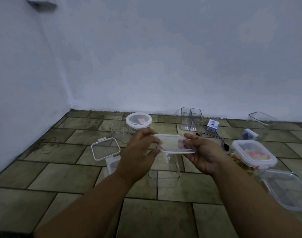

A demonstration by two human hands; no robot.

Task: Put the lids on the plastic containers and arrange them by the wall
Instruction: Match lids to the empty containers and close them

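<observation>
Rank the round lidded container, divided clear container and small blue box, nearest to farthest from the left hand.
1. Round lidded container, just beyond the left hand.
2. Divided clear container, to the right, by the wall.
3. Small blue box, farther right.

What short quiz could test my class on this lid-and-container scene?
1. True or false: the left hand and right hand both hold the lid.
2. The round container is: A lidded, B open, C on its side.
3. Fill in: under the held lid stands a clear, open ____.
Key: 1 true; 2 A; 3 container.
</observation>
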